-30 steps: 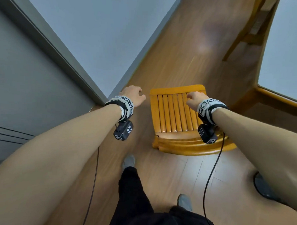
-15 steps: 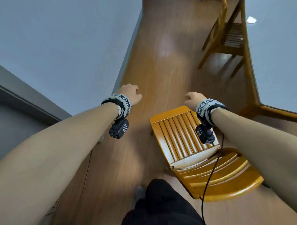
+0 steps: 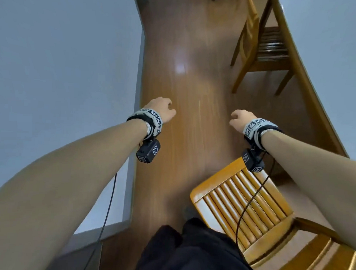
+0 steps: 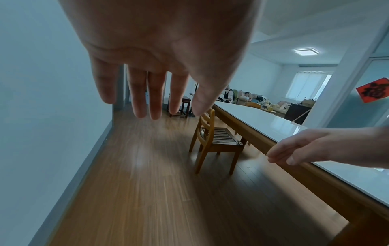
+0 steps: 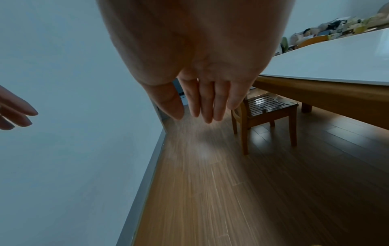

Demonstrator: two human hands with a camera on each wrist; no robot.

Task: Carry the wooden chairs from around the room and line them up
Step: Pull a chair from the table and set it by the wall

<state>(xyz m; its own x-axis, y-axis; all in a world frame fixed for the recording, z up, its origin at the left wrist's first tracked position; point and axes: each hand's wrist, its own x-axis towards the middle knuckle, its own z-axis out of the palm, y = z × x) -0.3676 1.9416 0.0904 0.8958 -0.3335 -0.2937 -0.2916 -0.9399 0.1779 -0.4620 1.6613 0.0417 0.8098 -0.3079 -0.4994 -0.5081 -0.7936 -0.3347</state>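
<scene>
- A light wooden chair stands at about 5 o'clock in the head view, just beside the person's dark-clad legs; its slatted back faces up at the camera, and its seat runs off the lower right corner.
- A second, darker wooden chair stands at 1 o'clock, tucked against the long desk. The head view cuts off its top; the left wrist view shows it whole, slatted seat and four legs on the floor.
- The left hand hangs in the air over the floor, holding nothing. From the head view the fingers cannot be read; the left wrist view shows the fingers straight, slightly apart, pointing down the room.
- The right hand is likewise free, above and apart from the near chair. The right wrist view shows its fingers straight and close together, partly hiding the far chair's back.
- Only the left wrist view reaches the far room: a ceiling lamp, a window and a red paper sign on glass. Things there are too small to make out.
</scene>
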